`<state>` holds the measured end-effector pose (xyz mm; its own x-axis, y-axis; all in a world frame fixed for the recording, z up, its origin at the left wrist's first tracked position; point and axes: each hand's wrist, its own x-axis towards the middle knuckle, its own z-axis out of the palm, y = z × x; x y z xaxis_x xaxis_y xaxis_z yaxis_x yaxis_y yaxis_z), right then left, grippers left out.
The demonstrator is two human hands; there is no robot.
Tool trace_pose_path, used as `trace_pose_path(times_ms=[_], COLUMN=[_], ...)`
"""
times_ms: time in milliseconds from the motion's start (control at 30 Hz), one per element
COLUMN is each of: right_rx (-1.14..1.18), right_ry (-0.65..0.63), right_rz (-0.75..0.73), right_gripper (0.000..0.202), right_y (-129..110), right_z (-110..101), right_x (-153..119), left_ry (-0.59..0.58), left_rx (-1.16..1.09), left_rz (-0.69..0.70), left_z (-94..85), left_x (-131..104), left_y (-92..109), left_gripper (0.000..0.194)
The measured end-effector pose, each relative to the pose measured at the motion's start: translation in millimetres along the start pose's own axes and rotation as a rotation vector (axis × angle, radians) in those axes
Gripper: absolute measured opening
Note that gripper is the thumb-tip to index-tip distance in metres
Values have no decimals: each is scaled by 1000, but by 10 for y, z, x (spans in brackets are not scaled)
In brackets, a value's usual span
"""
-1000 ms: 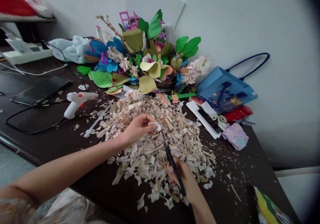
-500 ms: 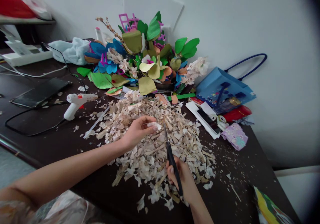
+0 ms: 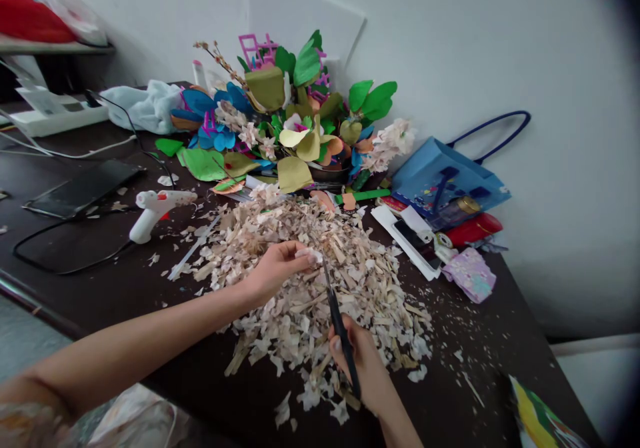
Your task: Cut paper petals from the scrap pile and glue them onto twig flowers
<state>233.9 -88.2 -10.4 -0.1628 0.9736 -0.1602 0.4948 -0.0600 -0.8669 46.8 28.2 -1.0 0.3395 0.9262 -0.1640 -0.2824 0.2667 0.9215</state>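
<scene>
Between the thumb and fingers of my left hand [image 3: 281, 265] is a small whitish petal-like piece [image 3: 310, 255]. My right hand [image 3: 361, 355] grips a pair of scissors [image 3: 341, 328] with black handles. The blade tips point up and away, right beside the whitish piece; whether they touch it I cannot tell. Both hands are above a wide heap of pale, dry scraps [image 3: 295, 315] on the dark table [image 3: 450, 395].
A white glue gun [image 3: 150, 211] with a black cord stands at the left, near a clear glue stick [image 3: 194, 248]. Behind the heap is a colourful artificial flower arrangement [image 3: 300, 141]. At the right are a blue bag [image 3: 435, 168], a phone [image 3: 413, 233] and a floral cloth [image 3: 471, 275].
My right hand and the scissors have shifted slightly left, and the blade tips are closer to the whitish piece. My left hand has dropped a little and still holds it.
</scene>
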Motion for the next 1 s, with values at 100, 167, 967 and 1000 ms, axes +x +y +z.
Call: trace_pose_path(times_ms=[100, 167, 967, 1000], right_rx=[45, 72, 35, 42], right_ry=[-17, -21, -39, -37], right_rz=[20, 29, 92, 92], right_gripper=[26, 27, 30, 31], right_y=[20, 29, 9, 10], right_z=[3, 5, 40, 39], right_x=[-1, -2, -4, -1], left_ry=[1, 0, -17, -11], left_rx=[-3, -6, -20, -22], left_rz=[3, 2, 27, 27], left_z=[14, 27, 36, 41], left_x=[-12, -22, -27, -28], left_y=[14, 32, 25, 28], left_gripper=[24, 25, 24, 24])
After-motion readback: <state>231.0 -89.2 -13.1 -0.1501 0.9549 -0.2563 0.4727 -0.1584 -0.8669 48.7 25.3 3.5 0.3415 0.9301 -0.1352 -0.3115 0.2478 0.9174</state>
